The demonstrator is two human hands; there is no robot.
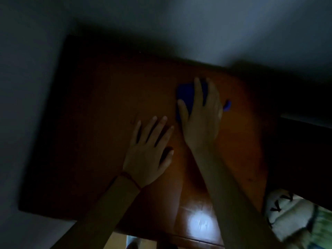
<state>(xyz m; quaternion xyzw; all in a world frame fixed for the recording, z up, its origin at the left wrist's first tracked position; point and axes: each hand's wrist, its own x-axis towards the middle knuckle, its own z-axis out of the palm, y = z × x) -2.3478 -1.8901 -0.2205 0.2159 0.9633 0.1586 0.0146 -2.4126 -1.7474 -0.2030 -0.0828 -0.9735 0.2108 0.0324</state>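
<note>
The scene is dim. A brown wooden tabletop (pixel 111 123) fills the middle of the view. My right hand (pixel 201 119) lies flat with straight fingers on a blue cloth (pixel 185 92), pressing it against the wood at the table's far right part. A bit of the blue cloth sticks out on the right of the hand. My left hand (pixel 149 151) rests flat on the bare wood just to the left, fingers spread, holding nothing. A red thread circles the left wrist.
Grey walls stand behind and to the left of the table. A bright light spot reflects off the wood near the front edge (pixel 201 223). A pale patterned fabric item (pixel 294 218) lies at the lower right, beside the table. Dark furniture (pixel 305 150) stands to the right.
</note>
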